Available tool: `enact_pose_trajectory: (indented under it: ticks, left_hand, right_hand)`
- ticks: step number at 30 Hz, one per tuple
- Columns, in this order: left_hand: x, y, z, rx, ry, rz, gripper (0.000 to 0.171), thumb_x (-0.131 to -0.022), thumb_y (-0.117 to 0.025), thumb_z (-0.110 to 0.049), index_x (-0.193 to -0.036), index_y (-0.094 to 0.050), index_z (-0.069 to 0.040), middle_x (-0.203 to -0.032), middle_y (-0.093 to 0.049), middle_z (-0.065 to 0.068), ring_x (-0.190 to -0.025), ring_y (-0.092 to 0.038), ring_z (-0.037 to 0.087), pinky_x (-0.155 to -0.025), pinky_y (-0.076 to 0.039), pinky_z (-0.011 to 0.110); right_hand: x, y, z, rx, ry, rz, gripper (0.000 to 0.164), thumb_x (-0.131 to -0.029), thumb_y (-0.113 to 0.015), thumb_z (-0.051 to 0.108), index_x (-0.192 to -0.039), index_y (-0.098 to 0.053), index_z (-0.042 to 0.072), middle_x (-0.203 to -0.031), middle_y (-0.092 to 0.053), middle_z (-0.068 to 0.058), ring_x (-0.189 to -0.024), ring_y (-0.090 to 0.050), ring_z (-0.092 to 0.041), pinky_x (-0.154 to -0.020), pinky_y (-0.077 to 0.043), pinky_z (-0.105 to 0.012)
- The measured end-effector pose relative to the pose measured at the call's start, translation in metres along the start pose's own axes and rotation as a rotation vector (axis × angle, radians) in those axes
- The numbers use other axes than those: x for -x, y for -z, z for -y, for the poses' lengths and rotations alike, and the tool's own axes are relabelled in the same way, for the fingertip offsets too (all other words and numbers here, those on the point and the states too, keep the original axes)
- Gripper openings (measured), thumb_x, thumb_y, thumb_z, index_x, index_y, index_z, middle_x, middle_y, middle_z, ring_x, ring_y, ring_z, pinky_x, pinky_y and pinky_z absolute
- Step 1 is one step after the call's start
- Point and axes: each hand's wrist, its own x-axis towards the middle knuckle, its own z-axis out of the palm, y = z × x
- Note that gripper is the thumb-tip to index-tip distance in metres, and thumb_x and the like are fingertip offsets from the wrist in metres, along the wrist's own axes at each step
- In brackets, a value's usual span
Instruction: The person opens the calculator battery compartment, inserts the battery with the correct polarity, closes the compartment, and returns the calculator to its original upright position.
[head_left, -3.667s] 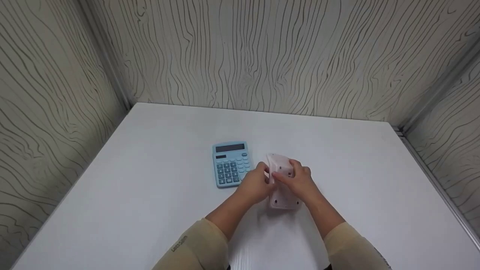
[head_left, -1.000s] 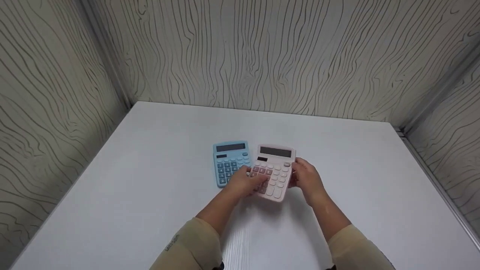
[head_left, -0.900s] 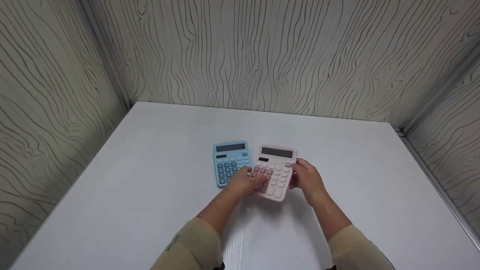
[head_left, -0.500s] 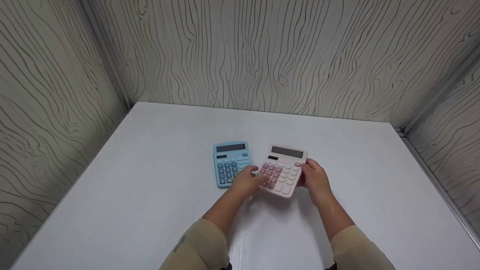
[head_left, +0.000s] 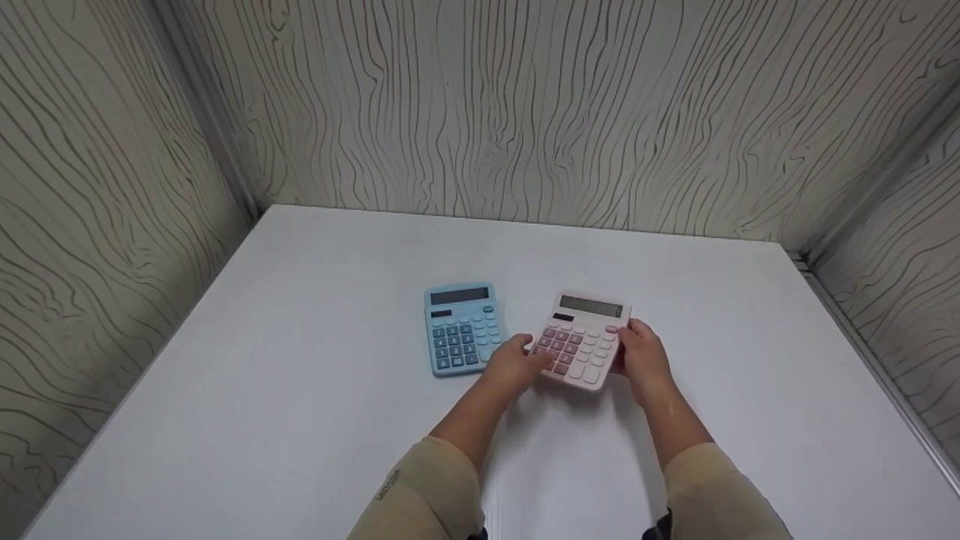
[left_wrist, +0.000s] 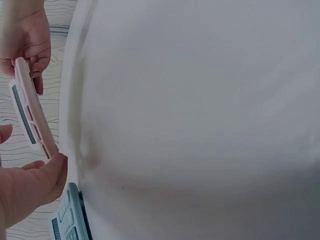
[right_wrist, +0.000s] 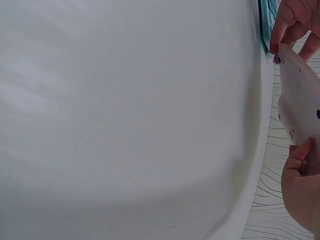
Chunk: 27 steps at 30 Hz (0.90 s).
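Note:
A pink calculator (head_left: 589, 341) is held face up above the table, its display and keys showing in the head view. My left hand (head_left: 514, 367) grips its lower left corner, thumb over the dark pink keys and fingers beneath. On the opposite edge my right hand (head_left: 646, 364) holds it by the side, most of its fingers hidden behind. The right wrist view shows the calculator's pale back (right_wrist: 302, 97) with dark round feet. To the left, a blue calculator (head_left: 461, 330) lies face up on the table, near my left hand but not held.
The white table (head_left: 315, 337) spreads around both calculators. Panels with a wood-grain pattern (head_left: 480, 112) stand at the back and on both sides. A metal rail (head_left: 877, 367) runs along the right edge.
The pink calculator, back upward in the oldest frame, is now face up. Over the last second both hands have carried it to the right, uncovering more of the blue calculator, which stays put.

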Motion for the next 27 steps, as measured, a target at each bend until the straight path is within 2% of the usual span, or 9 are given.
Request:
enact_pose_trajectory:
  ticks: [6,13,20,27]
  left_hand:
    - [0.002,-0.011,-0.001,-0.003,0.011,-0.002,0.058,-0.086,-0.06,-0.036,-0.135,-0.042,-0.013,-0.136,-0.045,0.008,-0.126,-0.04,0.027,-0.1,-0.035,0.044]
    - [0.003,-0.018,-0.002,-0.032,0.013,-0.02,0.061,-0.086,-0.06,-0.035,-0.138,-0.039,-0.013,-0.14,-0.04,0.009,-0.129,-0.036,0.027,-0.103,-0.031,0.043]
    - [0.002,-0.025,-0.001,-0.084,-0.041,-0.046,0.068,-0.083,-0.063,-0.032,-0.14,-0.034,-0.009,-0.14,-0.035,0.018,-0.13,-0.033,0.032,-0.104,-0.03,0.043]
    - [0.005,-0.031,-0.003,-0.152,-0.055,-0.07,0.069,-0.083,-0.064,-0.032,-0.14,-0.034,-0.01,-0.138,-0.036,0.014,-0.129,-0.035,0.027,-0.104,-0.031,0.039]
  right_hand:
    - [-0.003,0.007,-0.005,0.043,-0.044,0.037,0.042,-0.1,-0.023,0.022,-0.138,-0.032,0.007,-0.105,-0.058,-0.01,-0.078,-0.058,-0.015,-0.069,-0.05,-0.027]
    - [-0.006,0.01,-0.009,0.112,-0.069,0.038,0.041,-0.1,-0.025,0.021,-0.135,-0.036,0.002,-0.097,-0.055,-0.007,-0.078,-0.053,-0.014,-0.069,-0.047,-0.027]
    - [-0.01,0.01,-0.012,0.149,-0.064,0.007,0.041,-0.1,-0.03,0.021,-0.134,-0.037,-0.001,-0.098,-0.054,-0.01,-0.079,-0.053,-0.016,-0.071,-0.047,-0.029]
    - [-0.017,0.011,-0.016,0.164,-0.108,0.024,0.043,-0.098,-0.036,0.023,-0.132,-0.038,-0.003,-0.098,-0.056,-0.011,-0.078,-0.054,-0.016,-0.07,-0.048,-0.028]
